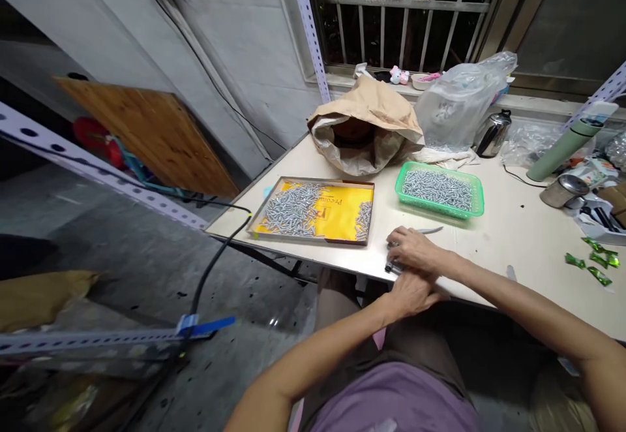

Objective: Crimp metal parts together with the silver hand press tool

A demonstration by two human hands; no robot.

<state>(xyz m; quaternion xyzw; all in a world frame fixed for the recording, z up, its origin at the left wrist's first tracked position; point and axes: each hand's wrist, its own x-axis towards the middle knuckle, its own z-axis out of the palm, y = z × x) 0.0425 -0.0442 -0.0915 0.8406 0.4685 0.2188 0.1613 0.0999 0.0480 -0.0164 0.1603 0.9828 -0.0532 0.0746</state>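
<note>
My right hand [413, 249] is at the front edge of the table, its fingers curled down over a small dark, black-ended object [392, 267]. Most of that object is covered, so its kind cannot be made out. Just beyond the fingers a thin pointed metal piece [431, 230] lies on the tabletop. My left hand [413, 292] is at the table edge, crossed close beneath the right wrist; its fingers are largely hidden. Left of the hands is a shallow tray [337, 241] with a yellow lining and two heaps of small metal pins [293, 209]. A green plastic basket [440, 210] full of similar pins stands beyond the right hand.
An open brown paper sack [366, 102] and a clear plastic bag [454, 102] stand at the back. A green bottle [565, 150], a metal cup [564, 190] and green-wrapped sweets [599, 259] are on the right. A black cable [205, 282] hangs by the table's left corner.
</note>
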